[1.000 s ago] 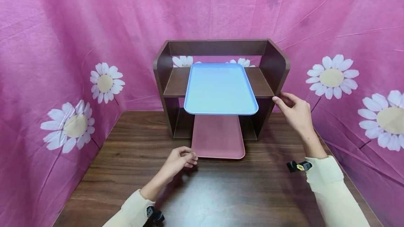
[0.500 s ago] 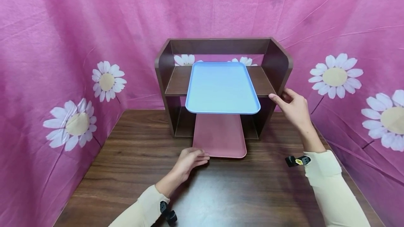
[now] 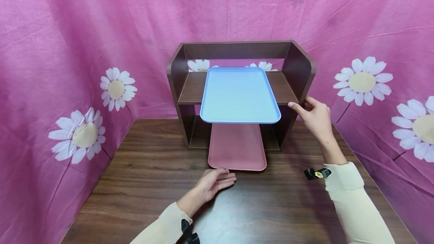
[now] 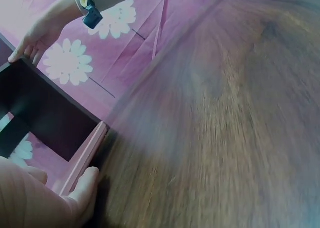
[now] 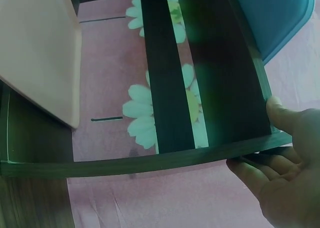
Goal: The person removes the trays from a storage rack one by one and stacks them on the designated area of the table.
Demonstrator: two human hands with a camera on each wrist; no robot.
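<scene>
A dark brown two-tier shelf stands at the table's back. Its upper tier bears a blue tray, jutting out at the front. Below, a pink tray sticks forward from the lower tier. My left hand is at the pink tray's near left corner, fingers straight, just in front of its rim; the left wrist view has the thumb beside that rim. My right hand grips the shelf's right side panel, thumb on the front at upper-tier height, fingers around the outer side, as the right wrist view shows.
The shelf stands on a wood-grain table. A pink curtain with white daisies hangs behind and at both sides. A small black device sits at each wrist, over pale sleeves.
My left hand has slid right along the pink tray's front corner, its fingers straightening. My right hand keeps its hold on the shelf. Both trays stay in place.
</scene>
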